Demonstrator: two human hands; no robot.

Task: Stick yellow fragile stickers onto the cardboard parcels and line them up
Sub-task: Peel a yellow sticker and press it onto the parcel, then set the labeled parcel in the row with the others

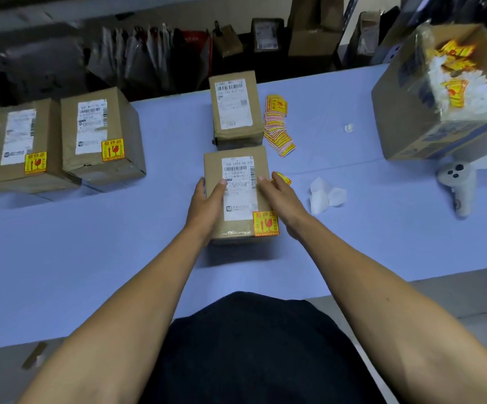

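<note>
We see the near parcel (237, 196) on the tabletop (90, 243) gripped by left hand (207, 202) and right hand (283, 202), fingers curled over its sides, fingertips partly hidden, its fragile sticker (265, 223) showing.

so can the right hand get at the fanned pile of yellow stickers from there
Probably yes: the fanned pile of yellow stickers lies on bare table just beyond the right hand, nothing between, though that hand now grips the near cardboard parcel.

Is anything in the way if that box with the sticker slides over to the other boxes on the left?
Nothing visible: bare table lies between the held parcel and the stickered parcels.
</note>
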